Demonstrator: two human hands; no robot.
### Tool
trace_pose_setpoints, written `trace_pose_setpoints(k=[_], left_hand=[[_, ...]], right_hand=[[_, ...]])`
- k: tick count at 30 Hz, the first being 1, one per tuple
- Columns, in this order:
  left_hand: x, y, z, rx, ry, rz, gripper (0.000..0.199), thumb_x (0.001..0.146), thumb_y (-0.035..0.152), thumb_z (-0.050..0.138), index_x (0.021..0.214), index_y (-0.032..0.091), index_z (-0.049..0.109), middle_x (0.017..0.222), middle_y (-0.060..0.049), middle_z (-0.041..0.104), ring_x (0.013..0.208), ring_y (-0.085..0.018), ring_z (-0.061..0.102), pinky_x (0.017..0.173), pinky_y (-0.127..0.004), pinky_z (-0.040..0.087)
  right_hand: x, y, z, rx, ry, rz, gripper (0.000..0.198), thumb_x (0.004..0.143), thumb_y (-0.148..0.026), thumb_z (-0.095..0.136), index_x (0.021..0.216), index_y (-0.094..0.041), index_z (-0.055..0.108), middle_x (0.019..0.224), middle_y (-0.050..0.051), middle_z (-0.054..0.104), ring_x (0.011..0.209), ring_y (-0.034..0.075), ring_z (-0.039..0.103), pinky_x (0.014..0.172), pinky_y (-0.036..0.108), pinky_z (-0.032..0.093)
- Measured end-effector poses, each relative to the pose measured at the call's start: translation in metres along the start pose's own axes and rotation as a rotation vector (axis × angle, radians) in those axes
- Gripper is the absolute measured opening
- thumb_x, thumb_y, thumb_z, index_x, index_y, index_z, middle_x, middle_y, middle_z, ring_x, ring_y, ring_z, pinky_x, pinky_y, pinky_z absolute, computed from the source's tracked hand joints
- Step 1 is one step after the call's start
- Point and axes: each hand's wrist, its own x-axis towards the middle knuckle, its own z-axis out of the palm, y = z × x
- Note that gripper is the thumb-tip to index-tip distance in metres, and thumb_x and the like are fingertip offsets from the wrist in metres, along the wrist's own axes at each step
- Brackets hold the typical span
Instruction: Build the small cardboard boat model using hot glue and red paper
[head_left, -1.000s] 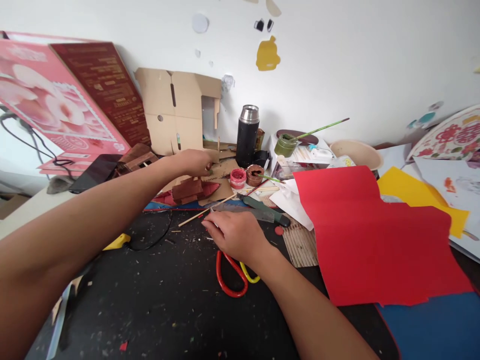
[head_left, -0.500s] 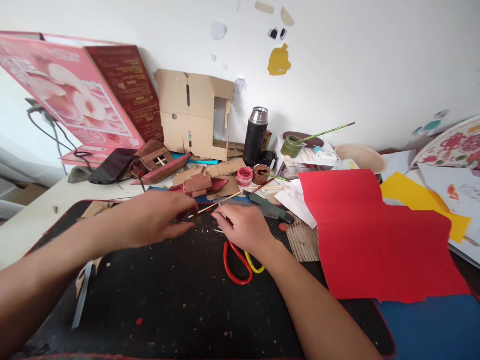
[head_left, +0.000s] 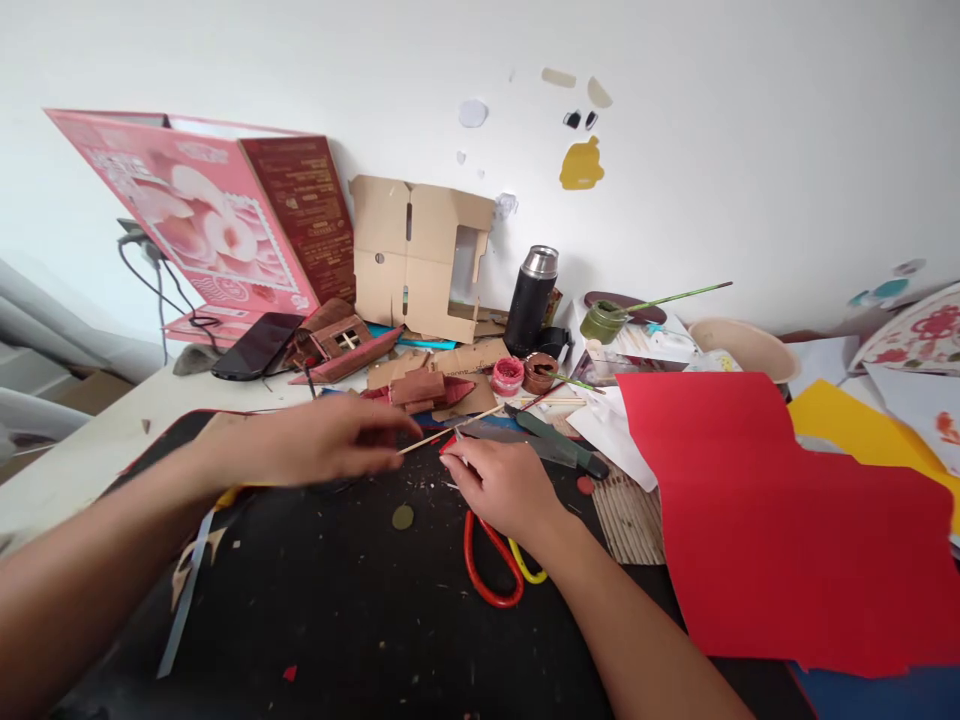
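My left hand (head_left: pixel 322 437) is over the black cutting mat (head_left: pixel 337 620), blurred, its fingers stretched forward and apart with nothing seen in them. Below its fingertips an olive-green disc (head_left: pixel 403 517) lies flat on the mat. My right hand (head_left: pixel 504 482) pinches a small red piece (head_left: pixel 448 443) between thumb and fingers; a thin pale tip shows beside it, its kind unclear. Under the right wrist are scissors with a red and a yellow handle loop (head_left: pixel 491 575). A thin wooden stick (head_left: pixel 450 430) lies just beyond both hands.
Behind the hands are a green craft knife (head_left: pixel 555 440), paint jars (head_left: pixel 508 376), small reddish-brown model boats (head_left: pixel 420 390) and a black thermos (head_left: pixel 531 300). Red paper (head_left: pixel 787 520) covers the right side. A phone (head_left: pixel 259 346) and pink box (head_left: pixel 202 220) are at left.
The view has shifted, so things sit lower and further right. The olive disc, earlier by my left fingertips, now shows on the mat. A red piece now shows at my right fingertips.
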Motion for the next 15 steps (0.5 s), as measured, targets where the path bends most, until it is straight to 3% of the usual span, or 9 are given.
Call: trace_pose_setpoints(k=[2, 4, 6, 10, 15], left_hand=[[0.027, -0.017, -0.023, 0.022, 0.052, -0.040, 0.044, 0.105, 0.054, 0.049, 0.127, 0.031, 0.079, 0.114, -0.003, 0.084, 0.097, -0.024, 0.077, 0.086, -0.030, 0.056], [0.059, -0.034, -0.039, 0.158, 0.151, -0.192, 0.043, 0.102, 0.051, 0.051, 0.119, 0.025, 0.080, 0.111, -0.006, 0.084, 0.097, -0.025, 0.076, 0.087, -0.032, 0.054], [0.091, -0.049, -0.046, 0.284, 0.135, -0.329, 0.043, 0.101, 0.048, 0.052, 0.119, 0.021, 0.080, 0.116, -0.010, 0.084, 0.102, -0.028, 0.076, 0.087, -0.032, 0.053], [0.139, -0.064, -0.040, 0.369, -0.003, -0.422, 0.047, 0.096, 0.048, 0.057, 0.124, 0.018, 0.081, 0.117, -0.014, 0.085, 0.104, -0.033, 0.077, 0.081, -0.034, 0.054], [0.167, -0.072, -0.024, 0.383, -0.069, -0.435, 0.049, 0.092, 0.051, 0.061, 0.120, 0.017, 0.084, 0.116, -0.019, 0.084, 0.105, -0.037, 0.078, 0.083, -0.036, 0.055]], right_hand=[[-0.001, 0.000, 0.001, 0.015, 0.018, -0.026, 0.029, 0.115, -0.035, 0.056, 0.105, -0.021, 0.078, 0.098, 0.004, 0.086, 0.085, 0.019, 0.079, 0.068, 0.029, 0.040], [-0.001, 0.001, 0.002, 0.025, 0.041, -0.045, 0.028, 0.115, -0.035, 0.056, 0.106, -0.021, 0.079, 0.097, 0.004, 0.086, 0.085, 0.018, 0.079, 0.068, 0.029, 0.040], [-0.001, 0.002, 0.003, 0.027, 0.057, -0.057, 0.028, 0.115, -0.035, 0.055, 0.107, -0.021, 0.079, 0.096, 0.003, 0.086, 0.085, 0.018, 0.080, 0.067, 0.029, 0.040], [-0.002, 0.002, 0.003, 0.001, 0.042, -0.065, 0.032, 0.116, -0.037, 0.052, 0.109, -0.021, 0.079, 0.098, 0.004, 0.086, 0.085, 0.018, 0.080, 0.067, 0.030, 0.042], [-0.003, -0.001, 0.001, -0.050, -0.024, -0.049, 0.039, 0.118, -0.041, 0.045, 0.110, -0.021, 0.078, 0.098, 0.005, 0.085, 0.085, 0.020, 0.080, 0.065, 0.030, 0.042]])
